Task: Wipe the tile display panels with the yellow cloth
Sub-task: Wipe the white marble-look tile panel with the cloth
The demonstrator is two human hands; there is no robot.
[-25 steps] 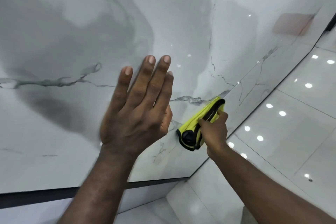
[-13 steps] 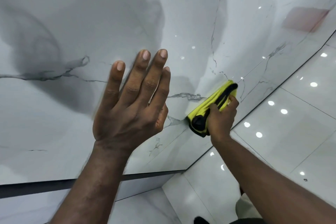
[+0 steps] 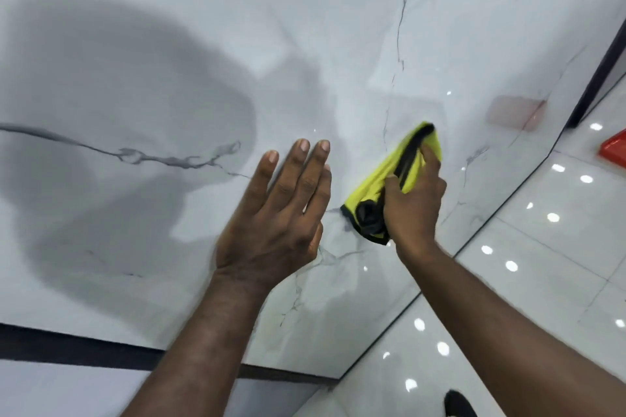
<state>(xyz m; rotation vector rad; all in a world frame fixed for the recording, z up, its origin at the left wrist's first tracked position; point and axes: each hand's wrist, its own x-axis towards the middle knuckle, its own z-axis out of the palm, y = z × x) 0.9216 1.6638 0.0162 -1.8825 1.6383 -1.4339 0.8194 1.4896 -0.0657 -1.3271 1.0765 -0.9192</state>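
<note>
A red object (image 3: 613,147) lies on the glossy white floor (image 3: 542,281) at right.

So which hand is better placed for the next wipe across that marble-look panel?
The right hand: it grips the yellow cloth against the tile panel, ready to sweep. The left hand is open beside it, fingers straight, holding nothing.

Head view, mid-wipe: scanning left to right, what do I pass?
A dark grey vein → left hand → yellow cloth, gripped by the right hand → pink patch → red object.
</note>
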